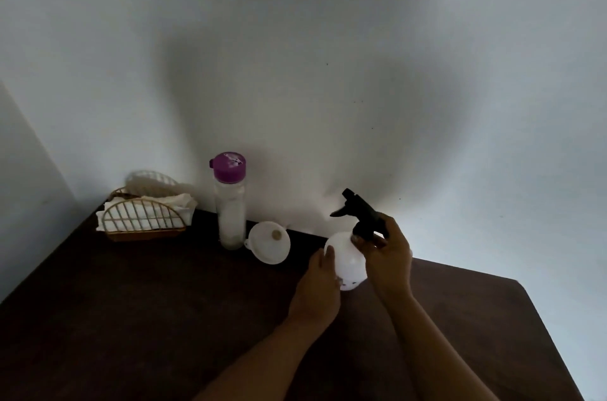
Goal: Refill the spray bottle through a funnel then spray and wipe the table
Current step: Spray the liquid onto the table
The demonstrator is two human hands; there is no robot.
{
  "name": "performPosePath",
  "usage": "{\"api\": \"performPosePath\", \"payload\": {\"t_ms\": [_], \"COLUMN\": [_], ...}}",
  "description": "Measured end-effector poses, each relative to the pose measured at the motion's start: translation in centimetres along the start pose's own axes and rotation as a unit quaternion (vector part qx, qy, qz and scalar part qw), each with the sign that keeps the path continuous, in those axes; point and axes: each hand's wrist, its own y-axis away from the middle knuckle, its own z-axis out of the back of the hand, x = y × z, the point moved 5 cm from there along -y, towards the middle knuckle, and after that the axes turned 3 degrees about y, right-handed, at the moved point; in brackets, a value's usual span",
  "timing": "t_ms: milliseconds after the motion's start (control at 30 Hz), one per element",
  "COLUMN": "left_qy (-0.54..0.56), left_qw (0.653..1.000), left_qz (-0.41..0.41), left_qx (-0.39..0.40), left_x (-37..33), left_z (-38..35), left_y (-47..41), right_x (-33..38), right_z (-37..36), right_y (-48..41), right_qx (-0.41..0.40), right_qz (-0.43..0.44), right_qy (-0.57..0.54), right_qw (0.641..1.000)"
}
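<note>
A round white spray bottle (347, 261) with a black trigger head (358, 213) stands on the dark brown table (164, 318). My left hand (317, 289) holds the white body from its left side. My right hand (387, 256) grips the neck just under the black head. A white funnel (268, 243) lies on its side to the bottle's left. Beside the funnel stands a tall clear bottle (231, 210) with a purple cap, holding pale liquid.
A wire basket (144, 221) with white cloths or napkins sits at the table's back left corner. The white wall runs right behind the objects. The table's right edge slants down at the far right.
</note>
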Motion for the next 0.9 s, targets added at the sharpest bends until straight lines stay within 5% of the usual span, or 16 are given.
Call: {"api": "performPosePath", "payload": {"t_ms": [233,400,500,700,900], "left_qy": [0.035,0.039,0.014,-0.06,-0.061], "left_qw": [0.995,0.998,1.0,0.993,0.985], "left_qz": [-0.019,-0.012,0.018,0.085,0.15], "left_qx": [0.095,0.038,-0.005,-0.057,-0.066], "left_x": [0.8,2.0,2.8,4.0,5.6], "left_z": [1.6,5.5,8.7,15.7,19.5], "left_y": [1.3,3.8,6.5,14.8,23.1], "right_x": [-0.9,-1.9,-0.4,5.6,11.2], "right_z": [-1.1,-1.6,-2.7,-7.1,-10.0], "right_y": [0.3,3.7,7.0,13.5,18.5], "right_qx": [-0.038,-0.088,-0.105,0.121,0.388], "right_qz": [-0.054,-0.172,-0.223,-0.179,-0.039], "right_qy": [0.017,0.054,-0.013,0.016,0.15], "right_qw": [0.998,0.98,0.969,0.976,0.909]}}
